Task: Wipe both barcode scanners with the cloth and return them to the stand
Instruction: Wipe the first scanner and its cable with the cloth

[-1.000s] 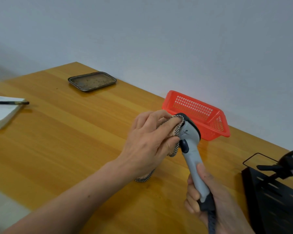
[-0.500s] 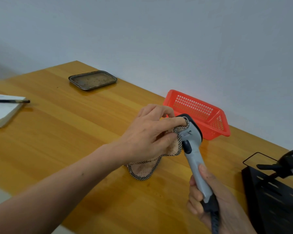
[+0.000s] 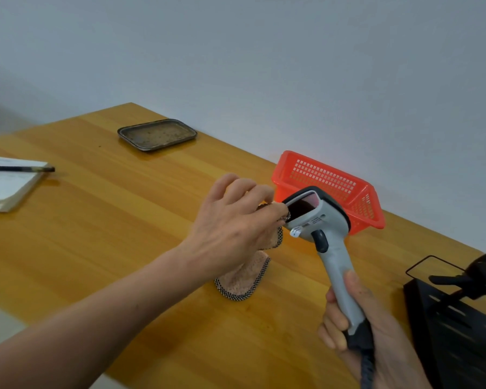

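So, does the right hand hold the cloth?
No, the right hand grips the scanner by its handle; the left hand holds the cloth.

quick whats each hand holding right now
Left hand: closed, pinching the cloth against the scanner front.
Right hand: closed around the scanner's handle.

Basket (image 3: 331,181) behind scanner (image 3: 328,240); cloth (image 3: 242,279) left, stand (image 3: 458,327) right.
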